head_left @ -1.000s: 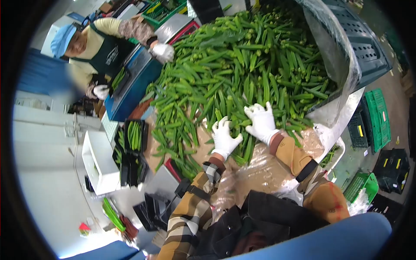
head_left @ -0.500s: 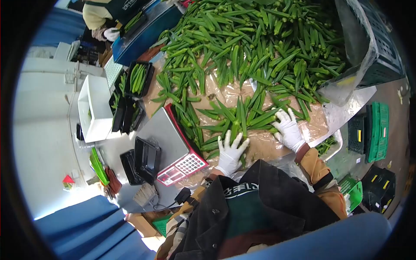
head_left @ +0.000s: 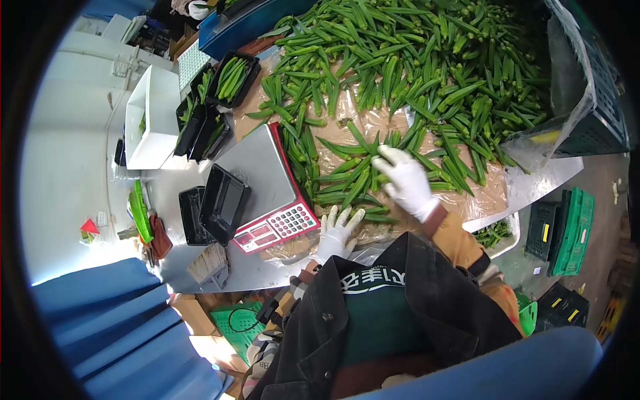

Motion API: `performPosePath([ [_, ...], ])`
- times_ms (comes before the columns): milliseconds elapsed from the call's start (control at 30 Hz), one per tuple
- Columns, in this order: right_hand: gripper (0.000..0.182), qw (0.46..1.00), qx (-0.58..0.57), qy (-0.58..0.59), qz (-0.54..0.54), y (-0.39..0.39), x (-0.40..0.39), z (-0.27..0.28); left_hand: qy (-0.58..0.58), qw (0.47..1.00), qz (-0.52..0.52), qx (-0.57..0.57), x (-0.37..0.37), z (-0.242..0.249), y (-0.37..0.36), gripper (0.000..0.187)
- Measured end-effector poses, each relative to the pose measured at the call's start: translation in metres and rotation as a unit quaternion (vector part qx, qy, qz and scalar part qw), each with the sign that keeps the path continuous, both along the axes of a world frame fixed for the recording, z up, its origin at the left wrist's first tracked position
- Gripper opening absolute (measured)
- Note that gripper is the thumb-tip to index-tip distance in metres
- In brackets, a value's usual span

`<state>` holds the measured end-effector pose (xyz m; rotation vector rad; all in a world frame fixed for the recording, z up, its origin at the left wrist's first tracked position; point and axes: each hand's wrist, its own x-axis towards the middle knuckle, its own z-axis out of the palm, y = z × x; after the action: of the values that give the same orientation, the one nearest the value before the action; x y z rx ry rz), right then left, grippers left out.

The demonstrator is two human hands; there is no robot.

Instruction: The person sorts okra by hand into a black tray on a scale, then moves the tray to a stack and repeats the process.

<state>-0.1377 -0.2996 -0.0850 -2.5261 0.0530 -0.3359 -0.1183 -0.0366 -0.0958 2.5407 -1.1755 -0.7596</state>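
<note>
A large heap of green okra [head_left: 460, 73] covers the far side of the table, and looser pods [head_left: 357, 177] lie nearer to me. My right hand [head_left: 408, 185], in a white glove, reaches over these loose pods with its fingers stretched out; it is slightly blurred. Below the near pods, my left hand [head_left: 338, 235], also white-gloved, rests low with its fingers spread and nothing in it. Left of that hand is a red-edged digital scale [head_left: 263, 177] with a bare metal plate.
Black trays [head_left: 225, 203] lie left of the scale. Behind it, another black tray [head_left: 233, 80] holds okra beside a white bin [head_left: 150, 120]. A plastic-lined crate [head_left: 587, 100] stands at right. Green crates [head_left: 575, 230] sit on the floor. A co-worker's gloved hand [head_left: 198, 9] shows top left.
My right hand has moved left, over the loose okra. My left hand has drawn back slightly down and left, away from the pods. The view has shifted, and the co-worker is mostly out of frame.
</note>
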Motion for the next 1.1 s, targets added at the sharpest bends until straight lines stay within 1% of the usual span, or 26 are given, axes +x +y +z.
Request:
performPosePath([
  [67, 0.054, 0.993, -0.071, 0.063, 0.067, 0.016, 0.013, -0.011, 0.035, 0.999, 0.022, 0.008, -0.003, -0.001, 0.01, 0.083],
  [100, 0.055, 0.992, -0.077, 0.066, 0.076, 0.01, 0.014, -0.023, 0.024, 1.0, 0.012, 0.001, -0.004, -0.002, 0.013, 0.08],
  [133, 0.055, 0.99, -0.101, 0.075, 0.059, 0.001, 0.013, -0.018, 0.036, 0.998, 0.025, -0.038, -0.004, -0.007, 0.019, 0.079],
  [200, 0.054, 0.996, -0.079, 0.048, 0.013, -0.026, -0.001, -0.03, 0.066, 0.989, 0.054, -0.117, -0.007, -0.019, 0.033, 0.076],
  [233, 0.055, 0.995, -0.076, 0.066, 0.0, -0.042, -0.012, -0.035, 0.049, 0.983, 0.083, -0.157, -0.01, -0.021, 0.037, 0.062],
  [267, 0.057, 0.994, -0.073, 0.084, -0.012, -0.056, -0.022, -0.038, 0.054, 0.97, 0.124, -0.201, -0.013, -0.022, 0.04, 0.058],
  [333, 0.065, 0.986, -0.093, 0.138, -0.03, -0.069, -0.043, -0.021, 0.063, 0.934, 0.204, -0.288, -0.017, -0.026, 0.047, 0.051],
  [367, 0.067, 0.986, -0.077, 0.141, -0.037, -0.076, -0.05, -0.023, 0.063, 0.913, 0.267, -0.301, -0.016, -0.013, 0.042, 0.043],
  [400, 0.07, 0.987, -0.059, 0.144, -0.045, -0.081, -0.058, -0.024, 0.169, 0.842, 0.376, -0.348, -0.013, -0.014, 0.039, 0.038],
  [467, 0.073, 0.99, -0.016, 0.085, -0.11, -0.082, -0.071, -0.026, 0.138, 0.838, 0.378, -0.369, -0.002, -0.008, 0.041, 0.033],
  [500, 0.072, 0.986, -0.026, 0.067, -0.149, -0.08, -0.076, -0.021, 0.149, 0.816, 0.403, -0.387, 0.005, -0.002, 0.038, 0.029],
  [533, 0.07, 0.98, -0.036, 0.048, -0.189, -0.077, -0.079, -0.014, 0.09, 0.85, 0.366, -0.368, 0.017, -0.001, 0.037, 0.028],
  [567, 0.062, 0.969, -0.057, 0.026, -0.241, -0.068, -0.082, -0.008, 0.055, 0.871, 0.349, -0.342, 0.023, 0.001, 0.032, 0.028],
  [600, 0.059, 0.975, -0.017, 0.012, -0.219, -0.058, -0.083, -0.009, 0.02, 0.889, 0.331, -0.315, 0.029, 0.011, 0.022, 0.027],
  [667, 0.054, 0.982, 0.062, -0.016, -0.177, -0.038, -0.084, -0.013, -0.036, 0.926, 0.245, -0.284, 0.041, -0.005, 0.007, 0.029],
  [700, 0.049, 0.985, 0.086, -0.017, -0.147, -0.021, -0.083, -0.014, -0.116, 0.936, 0.198, -0.267, 0.044, -0.02, -0.002, 0.032],
  [733, 0.044, 0.987, 0.11, -0.019, -0.117, -0.004, -0.08, -0.014, -0.164, 0.957, 0.14, -0.196, 0.051, -0.025, -0.012, 0.038],
  [767, 0.042, 0.988, 0.104, -0.006, -0.117, 0.011, -0.079, -0.015, -0.167, 0.973, 0.128, -0.095, 0.056, -0.029, -0.022, 0.041],
  [800, 0.04, 0.988, 0.1, 0.008, -0.115, 0.023, -0.08, -0.015, -0.169, 0.979, 0.115, 0.008, 0.059, -0.017, -0.033, 0.044],
  [833, 0.036, 0.983, 0.135, 0.038, -0.12, 0.029, -0.079, -0.012, -0.172, 0.98, 0.099, 0.009, 0.062, -0.016, -0.035, 0.041],
  [900, 0.036, 0.977, 0.165, 0.035, -0.133, 0.029, -0.083, -0.009, -0.175, 0.982, 0.067, 0.013, 0.065, -0.016, -0.033, 0.037],
  [933, 0.035, 0.973, 0.179, 0.032, -0.14, 0.027, -0.083, -0.009, 0.029, 0.987, 0.143, -0.062, 0.067, -0.016, -0.029, 0.034],
  [967, 0.034, 0.971, 0.185, 0.022, -0.153, 0.024, -0.087, -0.012, 0.231, 0.941, 0.211, -0.131, 0.067, -0.017, -0.023, 0.032],
  [1000, 0.033, 0.963, 0.211, 0.016, -0.17, 0.02, -0.089, -0.015, 0.423, 0.844, 0.269, -0.19, 0.065, -0.017, -0.017, 0.031],
  [1033, 0.032, 0.953, 0.238, 0.009, -0.186, 0.017, -0.09, -0.016, 0.587, 0.712, 0.328, -0.203, 0.061, 0.003, -0.017, 0.03],
  [1100, 0.028, 0.933, 0.287, 0.009, -0.219, 0.015, -0.09, -0.01, 0.678, 0.604, 0.336, -0.249, 0.053, 0.032, -0.02, 0.032],
])
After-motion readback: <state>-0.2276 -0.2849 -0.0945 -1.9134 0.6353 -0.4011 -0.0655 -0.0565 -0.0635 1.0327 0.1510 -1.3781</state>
